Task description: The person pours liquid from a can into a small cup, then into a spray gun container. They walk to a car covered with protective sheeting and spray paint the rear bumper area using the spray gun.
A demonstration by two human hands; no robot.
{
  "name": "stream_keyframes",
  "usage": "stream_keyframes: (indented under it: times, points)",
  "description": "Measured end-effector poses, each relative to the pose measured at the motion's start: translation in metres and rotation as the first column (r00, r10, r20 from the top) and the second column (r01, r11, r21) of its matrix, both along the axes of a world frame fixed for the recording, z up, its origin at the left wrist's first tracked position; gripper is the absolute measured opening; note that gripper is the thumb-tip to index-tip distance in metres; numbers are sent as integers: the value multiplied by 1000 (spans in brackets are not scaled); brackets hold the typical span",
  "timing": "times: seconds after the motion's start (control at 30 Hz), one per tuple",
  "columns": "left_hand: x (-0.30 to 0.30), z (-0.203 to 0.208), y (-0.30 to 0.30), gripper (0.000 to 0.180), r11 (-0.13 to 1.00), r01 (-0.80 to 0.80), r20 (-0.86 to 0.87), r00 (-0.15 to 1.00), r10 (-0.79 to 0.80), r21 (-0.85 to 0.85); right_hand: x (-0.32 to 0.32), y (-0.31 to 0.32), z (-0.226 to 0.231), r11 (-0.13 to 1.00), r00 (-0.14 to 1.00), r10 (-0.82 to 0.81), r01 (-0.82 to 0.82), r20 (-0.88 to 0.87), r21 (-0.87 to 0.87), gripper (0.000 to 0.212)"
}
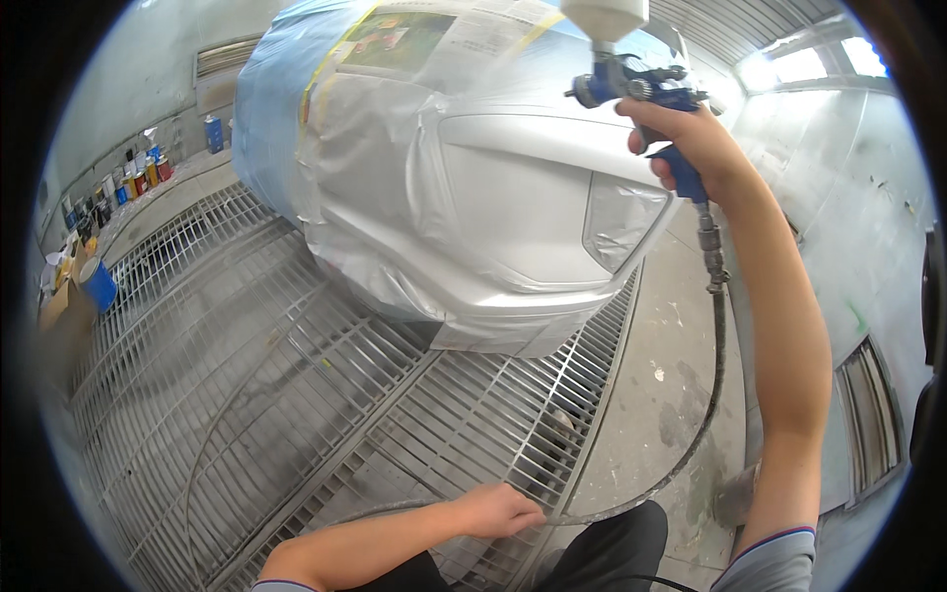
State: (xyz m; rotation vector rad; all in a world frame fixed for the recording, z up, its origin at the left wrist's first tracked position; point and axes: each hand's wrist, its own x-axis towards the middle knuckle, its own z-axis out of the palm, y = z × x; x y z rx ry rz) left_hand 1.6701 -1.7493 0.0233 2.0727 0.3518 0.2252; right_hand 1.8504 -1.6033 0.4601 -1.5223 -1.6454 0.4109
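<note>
My right hand [695, 143] is raised at the upper right, wrapped round the grip of a blue paint spray gun [681, 178] with a white cup [604, 18] on top. From the grip's base an air hose [718, 365] hangs down and curves to the left. Low in the view, my left hand [501, 510] is closed on that hose, in front of my dark trousers. The spray gun is in front of a masked car body [523, 207], whose bumper has a whitish-silver coat. Yellow tape, newspaper [478, 44] and blue masking film [271, 109] cover the parts around it.
Metal floor grating [266, 365] runs under and left of the car, with a concrete strip [651, 395] on the right. Several cans and bottles [143, 181] line the left wall. A blue can [97, 284] stands nearer. A vent [870, 414] is in the right wall.
</note>
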Motion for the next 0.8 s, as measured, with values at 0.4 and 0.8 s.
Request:
stream_keyframes:
  times: [0.4, 0.8]
  points:
    - [52, 7, 2, 25, 997, 24, 62, 998, -20, -72, 198, -36, 29, 958, 953, -282, 286, -110, 25, 37]
    - [74, -13, 16, 31, 989, -148, -77, 986, 147, -10, 315, -44, -26, 698, 742, -653, 667, -149, 262, 38]
